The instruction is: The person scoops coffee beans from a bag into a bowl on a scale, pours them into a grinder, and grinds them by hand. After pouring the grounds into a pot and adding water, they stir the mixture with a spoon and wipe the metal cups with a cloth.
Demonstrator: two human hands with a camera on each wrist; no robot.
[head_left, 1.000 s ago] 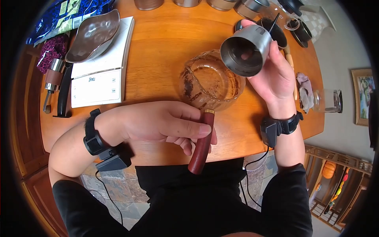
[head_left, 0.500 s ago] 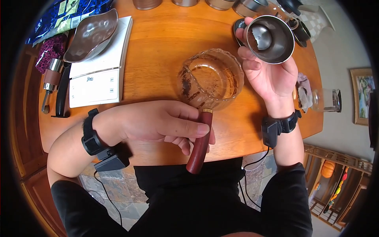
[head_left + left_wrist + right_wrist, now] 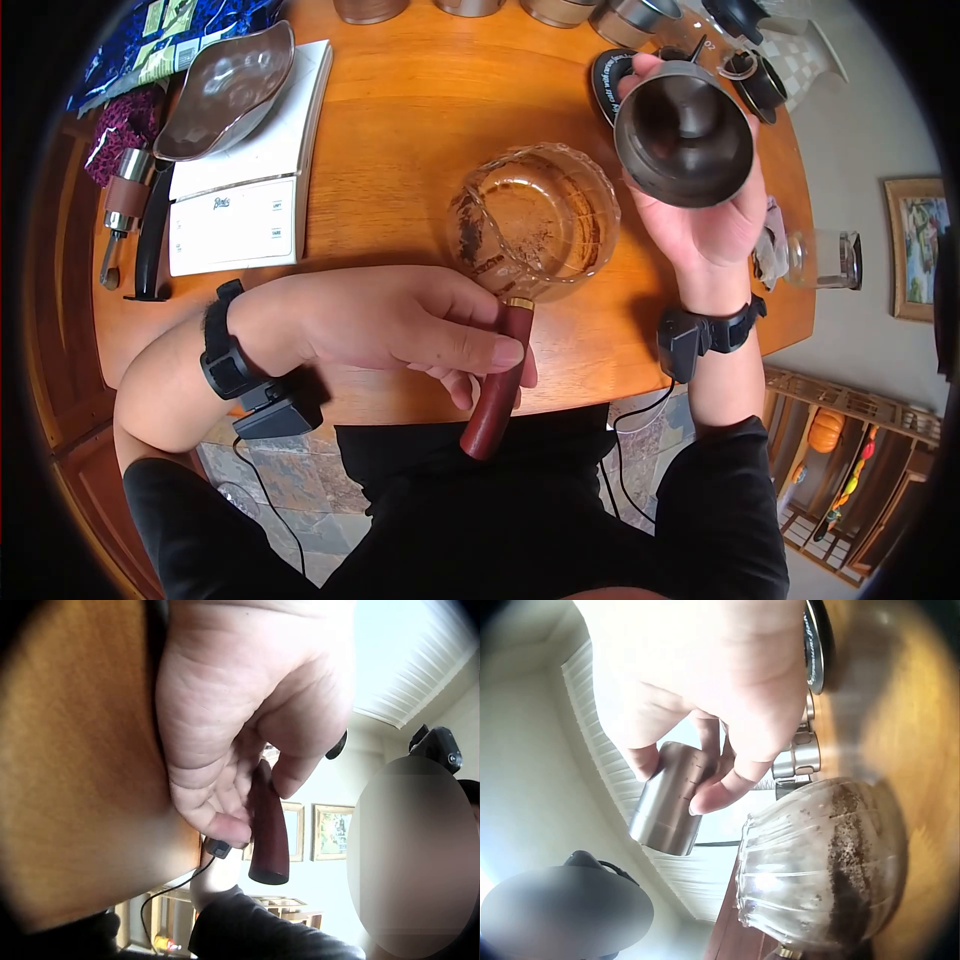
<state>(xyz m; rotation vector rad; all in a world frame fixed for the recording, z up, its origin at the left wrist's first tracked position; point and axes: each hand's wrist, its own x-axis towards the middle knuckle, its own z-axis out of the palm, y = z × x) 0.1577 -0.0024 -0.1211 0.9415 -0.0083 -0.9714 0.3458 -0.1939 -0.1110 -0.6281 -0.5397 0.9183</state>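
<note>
In the head view, my left hand (image 3: pixel 440 335) grips a dark red wooden handle (image 3: pixel 492 405) with a gold collar. The collar meets the near side of a fluted glass bowl (image 3: pixel 600 215), whose inside is smeared with brown grounds. To the right, my right hand (image 3: pixel 705 235) holds a steel cup (image 3: pixel 640 165), tilted so its dark mouth faces me. Graduation marks run along the cup's wall (image 3: pixel 671 799) in the right wrist view, where fingers and thumb wrap it near its base. The left wrist view shows the handle's free end (image 3: pixel 268 855) pointing out past the fingers.
A white scale (image 3: pixel 235 220) lies at left with a wavy brown dish (image 3: pixel 225 90) on it. Beside it are a hand grinder (image 3: pixel 125 195) and a blue bag (image 3: pixel 150 45). Behind the right hand sits a round black disc (image 3: pixel 605 85); a cloth (image 3: pixel 772 250) lies farther right.
The steel cup has turned in my right hand, its mouth swinging from downward-left up and round toward me. Handle and glass bowl have shifted slightly toward me together; the left hand keeps its grip.
</note>
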